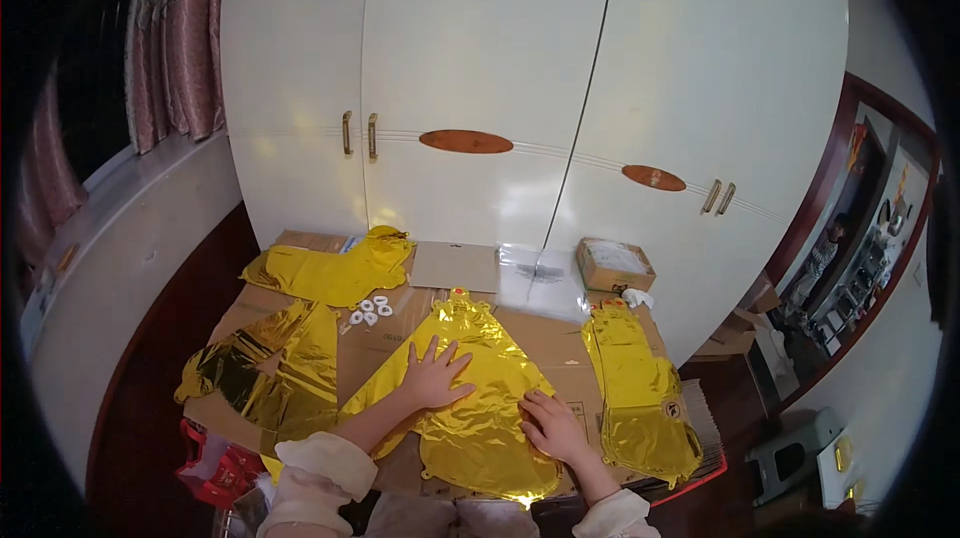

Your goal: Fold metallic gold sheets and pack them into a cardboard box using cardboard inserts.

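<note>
Pale sleeves (pixel 325 468) come in at the lower edge, nearest the camera, and both hands reach from them onto the middle foil (pixel 495 373), a gold, creased piece lying flat on cardboard (pixel 575 363) straight ahead of the person. Its long axis runs away from the body, from a broad near end to a narrow neck with a red tip (pixel 459 291) at the far end; one wing slants down to the left, under the left forearm.

The left hand (pixel 435 381) lies flat on the upper part, palm down with fingers spread, closed on nothing; of the two, it is nearer the neck. The right hand (pixel 552 425) rests lower, over the right edge and nearer the broad end, its fingers pointing inward and loosely bent. Whether they pinch that edge or merely lie on it, I cannot tell from this angle.

Three more gold pieces lie around: the left foil (pixel 310 368), the back foil (pixel 335 273) beyond it, and the right foil (pixel 640 388), set apart from the right hand. White rings (pixel 370 310) sit beside the back foil. Past the neck are a grey card (pixel 453 266), a clear bag (pixel 540 278) and a box (pixel 610 260).
</note>
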A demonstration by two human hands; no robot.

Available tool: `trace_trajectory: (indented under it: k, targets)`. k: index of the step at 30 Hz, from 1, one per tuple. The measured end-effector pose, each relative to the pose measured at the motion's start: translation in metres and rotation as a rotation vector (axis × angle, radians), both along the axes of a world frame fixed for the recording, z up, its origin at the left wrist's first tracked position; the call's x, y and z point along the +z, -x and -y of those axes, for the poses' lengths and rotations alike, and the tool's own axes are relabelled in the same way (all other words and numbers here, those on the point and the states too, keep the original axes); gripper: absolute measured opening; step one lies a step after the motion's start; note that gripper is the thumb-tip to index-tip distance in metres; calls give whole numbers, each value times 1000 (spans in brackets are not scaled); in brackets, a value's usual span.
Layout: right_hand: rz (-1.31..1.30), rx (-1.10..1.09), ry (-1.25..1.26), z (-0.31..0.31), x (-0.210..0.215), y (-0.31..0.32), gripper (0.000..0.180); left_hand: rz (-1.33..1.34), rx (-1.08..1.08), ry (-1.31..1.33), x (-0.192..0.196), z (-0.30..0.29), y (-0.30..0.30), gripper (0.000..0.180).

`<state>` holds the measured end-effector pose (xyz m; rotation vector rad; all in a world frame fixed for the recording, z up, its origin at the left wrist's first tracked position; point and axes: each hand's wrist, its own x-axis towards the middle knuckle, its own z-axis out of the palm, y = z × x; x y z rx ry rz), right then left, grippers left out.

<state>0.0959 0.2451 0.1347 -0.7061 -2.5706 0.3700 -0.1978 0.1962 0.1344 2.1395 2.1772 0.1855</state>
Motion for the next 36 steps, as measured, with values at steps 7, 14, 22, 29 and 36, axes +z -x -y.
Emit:
trace_trajectory:
  k: [7, 14, 22, 29, 36]
  targets:
    - [-8, 21, -58, -2, 16, -2, 43, -77, 0, -94, 25, 6, 24, 67]
    - [13, 239, 24, -26, 68, 67, 38, 151, 239, -285, 25, -6, 215, 25]
    - [366, 456, 184, -88, 86, 312, 38, 268, 445, -265, -9, -8, 317, 24]
    - [280, 510, -110, -149, 16, 461, 50, 276, 414, -414, -21, -10, 319, 24]
    - [122, 571, -45, -172, -35, 482, 34, 362, 428, -338, -8, -8, 315, 30]
